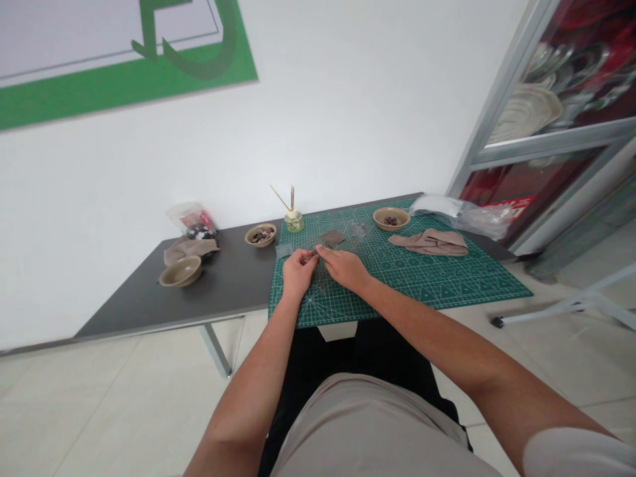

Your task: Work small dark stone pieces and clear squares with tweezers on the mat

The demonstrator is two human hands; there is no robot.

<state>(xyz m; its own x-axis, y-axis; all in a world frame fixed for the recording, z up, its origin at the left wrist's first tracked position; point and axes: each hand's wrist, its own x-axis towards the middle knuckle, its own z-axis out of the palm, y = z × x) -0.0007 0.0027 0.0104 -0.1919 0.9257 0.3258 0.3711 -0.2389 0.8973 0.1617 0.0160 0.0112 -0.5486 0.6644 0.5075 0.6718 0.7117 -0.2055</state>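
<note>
Over the green cutting mat [417,285], my left hand [299,265] and my right hand [344,266] meet at the fingertips. The left fingers are curled into a pinch. The right fingers lie pressed together against the same small dark piece between the hands, too small to make out. Just beyond the fingers lies a flat brown square [332,238]. A clear, faceted piece [358,229] sits right of it, and a pale grey-blue square [284,250] lies left of my left hand.
Behind the hands stands a reed diffuser [295,221]. A bowl of mixed stones [260,235] is at left, with an empty-looking bowl [181,272] beyond. On the right are a bowl with dark bits [391,219], a brown cloth [431,242] and plastic bags [467,215].
</note>
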